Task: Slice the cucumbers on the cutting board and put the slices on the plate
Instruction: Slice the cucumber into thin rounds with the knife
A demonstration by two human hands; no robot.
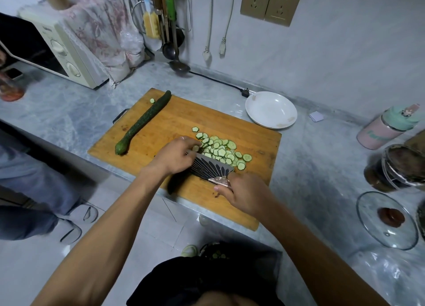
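While right hand (243, 194) grips knife (212, 169), left hand (177, 155) touches slices (222, 150)

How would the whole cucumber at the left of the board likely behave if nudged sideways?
The whole cucumber is long and round, so it would probably roll. Its slight curve may make it wobble or pivot. It looks stiff, unlikely to bend.

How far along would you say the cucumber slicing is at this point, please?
Done: a pile of slices lies on the cutting board. In hand: the right hand holds the knife flat beside the pile, the left hand touching the slices. Left: the whole cucumber is uncut and the plate holds no slices.
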